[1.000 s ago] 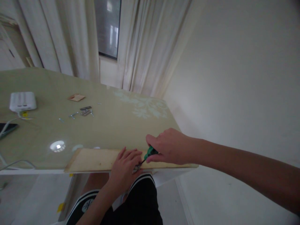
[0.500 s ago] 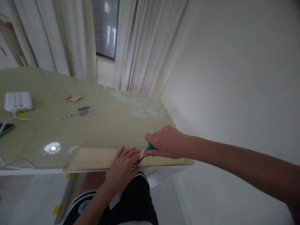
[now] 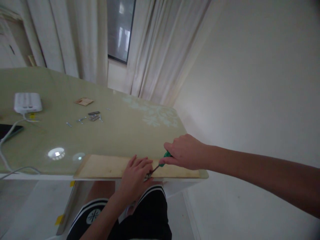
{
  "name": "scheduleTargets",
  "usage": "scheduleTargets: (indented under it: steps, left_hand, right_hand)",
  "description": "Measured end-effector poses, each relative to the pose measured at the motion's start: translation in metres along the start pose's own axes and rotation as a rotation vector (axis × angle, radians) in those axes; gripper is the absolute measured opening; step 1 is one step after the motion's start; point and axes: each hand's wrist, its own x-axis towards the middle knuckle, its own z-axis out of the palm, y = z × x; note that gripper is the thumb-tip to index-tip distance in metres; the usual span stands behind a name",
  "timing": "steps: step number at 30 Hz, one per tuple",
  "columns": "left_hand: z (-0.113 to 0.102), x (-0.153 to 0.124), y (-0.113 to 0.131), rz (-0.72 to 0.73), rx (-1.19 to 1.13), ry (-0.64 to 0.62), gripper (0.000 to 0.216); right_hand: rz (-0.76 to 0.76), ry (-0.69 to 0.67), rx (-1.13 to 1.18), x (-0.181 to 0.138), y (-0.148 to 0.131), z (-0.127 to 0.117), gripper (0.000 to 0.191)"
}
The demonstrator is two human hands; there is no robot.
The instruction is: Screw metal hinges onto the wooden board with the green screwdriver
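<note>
A screwdriver with a green handle (image 3: 165, 158) is in my right hand (image 3: 186, 151), whose fingers are wrapped round it. Its thin shaft slants down left to a small metal fitting (image 3: 149, 175) at the near edge of a long wooden board (image 3: 105, 166). My left hand (image 3: 136, 175) lies over the board, thumb and fingertips closed about that fitting and pressing it to the wood. The fingers partly cover the fitting, so its exact kind and any screw under the tip are hidden.
Several loose screws (image 3: 81, 120) and a small pile of metal fittings (image 3: 94, 116) lie on the green-topped table (image 3: 120, 133). Beyond them is a small wooden piece (image 3: 84, 101). At left are a white power bank (image 3: 28, 102) with a cable and a dark phone (image 3: 10, 130).
The whole view has shifted slightly, so things appear further right. A little more of the screwdriver's shaft shows between my hands. Both hands keep their hold.
</note>
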Motion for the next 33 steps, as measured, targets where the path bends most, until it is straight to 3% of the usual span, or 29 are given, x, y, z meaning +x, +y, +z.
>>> scheduleTargets:
  steps: [2, 5, 7, 9, 12, 14, 16, 19, 21, 23, 25, 27, 30, 31, 33]
  left_hand:
    - [0.0, 0.0, 0.0, -0.002, 0.0, -0.005, 0.019]
    - [0.0, 0.0, 0.0, -0.004, 0.001, 0.001, 0.018]
    - [0.001, 0.0, 0.0, -0.005, -0.002, 0.006, 0.018]
    - [0.001, 0.0, 0.001, -0.008, -0.006, 0.009, 0.019]
    - [0.0, 0.0, 0.001, -0.011, -0.004, -0.002, 0.021]
    - [0.0, 0.001, 0.001, -0.014, 0.002, -0.012, 0.022]
    - [0.0, 0.001, 0.0, -0.011, 0.004, -0.015, 0.023]
    - [0.0, 0.0, -0.001, 0.001, 0.005, -0.004, 0.022]
    - [0.001, 0.0, -0.002, 0.012, 0.001, 0.0, 0.02]
    - [0.001, -0.001, -0.002, 0.02, -0.006, 0.002, 0.018]
    - [0.002, -0.001, -0.001, 0.02, -0.012, 0.009, 0.018]
    - [0.003, -0.001, -0.001, 0.018, -0.013, 0.018, 0.019]
    - [0.004, -0.001, -0.001, 0.017, -0.013, 0.027, 0.02]
    - [0.004, -0.001, -0.001, 0.018, -0.012, 0.03, 0.02]
    - [0.005, -0.001, -0.001, 0.021, -0.007, 0.036, 0.019]
  right_hand:
    - [-0.052, 0.01, 0.016, -0.001, 0.004, 0.003, 0.056]
    - [-0.288, 0.062, -0.032, -0.003, 0.011, 0.005, 0.043]
    - [-0.368, 0.058, -0.078, -0.004, 0.01, 0.005, 0.036]
    - [-0.252, 0.031, -0.046, -0.006, 0.004, 0.005, 0.04]
    - [0.041, -0.022, 0.073, -0.007, -0.008, 0.004, 0.056]
    - [0.097, -0.035, 0.096, -0.007, -0.013, 0.006, 0.057]
    - [0.055, 0.028, 0.045, -0.005, -0.013, 0.009, 0.057]
    - [-0.261, 0.18, -0.134, -0.003, -0.003, 0.013, 0.05]
    - [-0.6, 0.197, -0.231, -0.001, 0.006, 0.013, 0.034]
    - [-0.805, 0.159, -0.259, 0.0, 0.013, 0.012, 0.029]
    - [-0.721, 0.108, -0.216, 0.002, 0.014, 0.012, 0.026]
    - [-0.398, 0.033, -0.096, 0.005, 0.009, 0.013, 0.026]
    - [0.023, -0.108, 0.129, 0.007, 0.001, 0.014, 0.047]
    - [0.061, -0.126, 0.166, 0.007, 0.0, 0.013, 0.05]
    - [-0.022, -0.094, 0.139, 0.007, 0.0, 0.011, 0.052]
